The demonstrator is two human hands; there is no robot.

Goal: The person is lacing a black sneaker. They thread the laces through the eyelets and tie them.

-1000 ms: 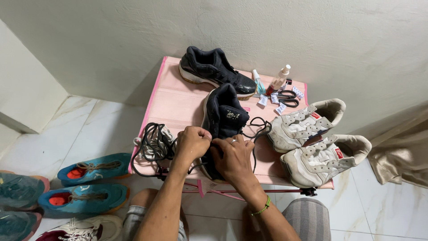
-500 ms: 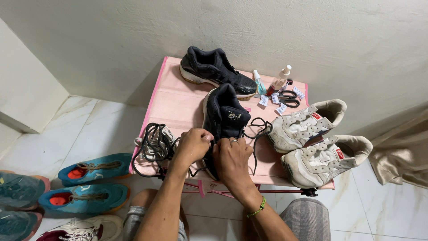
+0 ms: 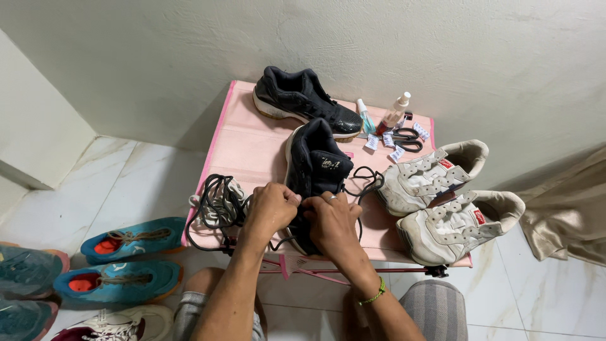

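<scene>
A black sneaker [image 3: 315, 161] lies on the pink folding table [image 3: 246, 136], toe towards me. Both my hands rest on its front part. My left hand [image 3: 270, 209] pinches a black lace at the shoe's left side. My right hand [image 3: 331, 221], with a ring and a green wristband, grips the lace area at the shoe's toe end. A loop of black lace [image 3: 368, 179] trails off to the shoe's right. A second black sneaker [image 3: 303, 100] sits at the table's far edge.
A pile of black and white laces [image 3: 218, 203] lies at the table's left front. Two white sneakers [image 3: 442, 199] sit at the right. Spray bottles, scissors [image 3: 404, 136] and small packets stand at the back. Blue shoes [image 3: 129, 259] line the tiled floor at left. Beige cloth [image 3: 568, 215] lies at right.
My hands have shifted slightly on the front of the black sneaker, working the lace. The shoe and the rest stay in place.
</scene>
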